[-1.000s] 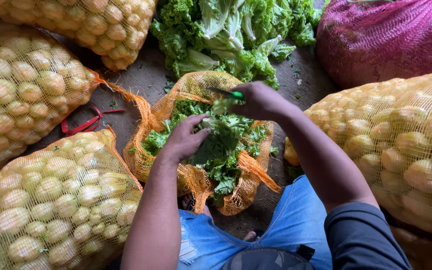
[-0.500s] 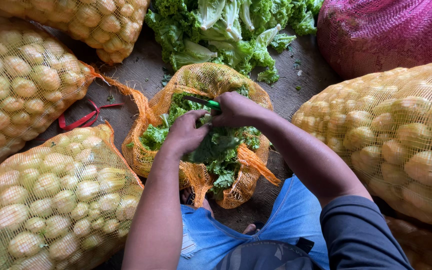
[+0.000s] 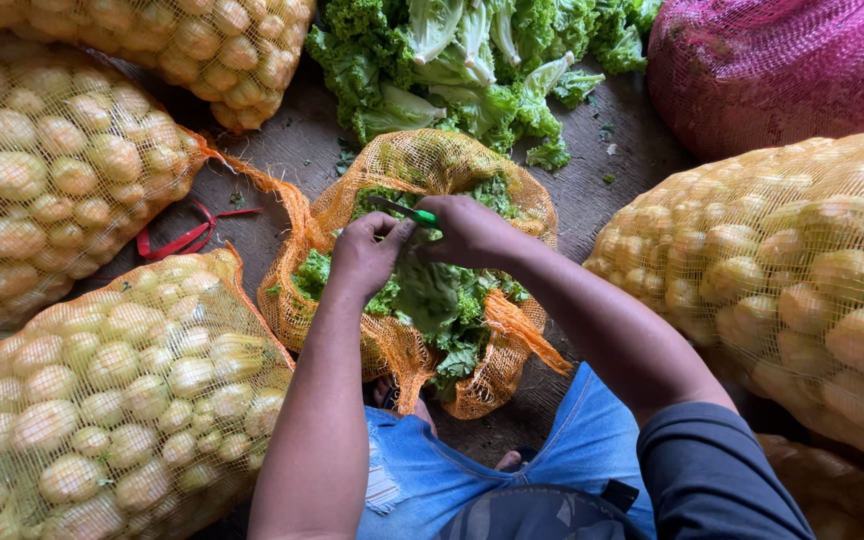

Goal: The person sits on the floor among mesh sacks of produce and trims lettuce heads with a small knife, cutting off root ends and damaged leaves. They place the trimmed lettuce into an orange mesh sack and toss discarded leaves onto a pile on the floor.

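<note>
Right hand: closed on green-handled tool, now drawn nearer the body.
Left hand: pinching leafy greens, meeting the right.
Orange mesh sack: open at centre; loose lettuce at 12 o'clock.

Blue jeans with a small torn spot are worn. A dark sleeve is seen on the right arm. The left arm is bare. No rings or gloves are worn.

potato sacks: cut by edges | green tool: mostly hidden under right hand
</note>
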`<state>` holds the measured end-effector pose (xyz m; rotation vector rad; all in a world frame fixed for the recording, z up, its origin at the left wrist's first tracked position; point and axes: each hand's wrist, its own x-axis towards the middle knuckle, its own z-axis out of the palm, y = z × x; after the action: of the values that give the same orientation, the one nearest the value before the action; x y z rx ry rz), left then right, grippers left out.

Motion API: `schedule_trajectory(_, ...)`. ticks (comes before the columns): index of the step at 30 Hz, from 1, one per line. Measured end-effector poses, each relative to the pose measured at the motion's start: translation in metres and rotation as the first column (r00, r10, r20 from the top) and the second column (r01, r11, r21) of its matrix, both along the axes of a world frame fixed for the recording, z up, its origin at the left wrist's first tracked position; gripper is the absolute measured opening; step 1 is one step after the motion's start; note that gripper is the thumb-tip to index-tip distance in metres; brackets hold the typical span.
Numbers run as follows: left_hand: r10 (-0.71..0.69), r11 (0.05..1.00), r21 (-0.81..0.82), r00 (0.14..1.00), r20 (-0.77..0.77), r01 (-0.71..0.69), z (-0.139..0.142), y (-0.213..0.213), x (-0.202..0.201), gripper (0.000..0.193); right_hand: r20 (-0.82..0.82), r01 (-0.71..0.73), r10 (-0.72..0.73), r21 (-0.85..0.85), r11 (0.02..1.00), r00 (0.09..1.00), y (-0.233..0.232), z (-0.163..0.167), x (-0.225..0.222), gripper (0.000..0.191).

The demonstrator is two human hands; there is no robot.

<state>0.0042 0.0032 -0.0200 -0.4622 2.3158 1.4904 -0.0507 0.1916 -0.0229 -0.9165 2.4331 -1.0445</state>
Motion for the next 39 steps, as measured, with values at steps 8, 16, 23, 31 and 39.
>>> schedule_trajectory(8,-0.133,0.991,-0.019,0.97,-0.201,0.132,0.0,-0.004,0.004,0.027,0.102,0.032,-0.041,0.089,0.996,0.994,0.01,0.001,-0.008,0.028)
schedule_trajectory(16,-0.23,0.969,0.081,0.973,-0.037,0.232,0.011,0.0,0.006,0.053,0.34,0.086,-0.072,-0.025,0.996,0.938,0.025,0.004,-0.006,0.033)
schedule_trajectory(23,-0.217,0.969,0.131,0.975,0.052,0.209,0.011,0.001,0.009,0.05,0.309,0.128,-0.125,0.008,0.992,0.943,0.022,0.004,0.0,0.03)
schedule_trajectory(31,-0.255,0.947,0.202,0.967,-0.01,0.251,0.002,-0.002,0.007,0.048,0.305,0.092,-0.046,-0.14,0.986,0.951,0.026,0.009,0.007,0.036)
schedule_trajectory(39,-0.305,0.944,0.142,0.952,0.03,0.297,0.01,-0.006,0.009,0.045,-0.185,-0.019,0.044,0.136,0.991,0.982,0.024,-0.003,0.007,0.028)
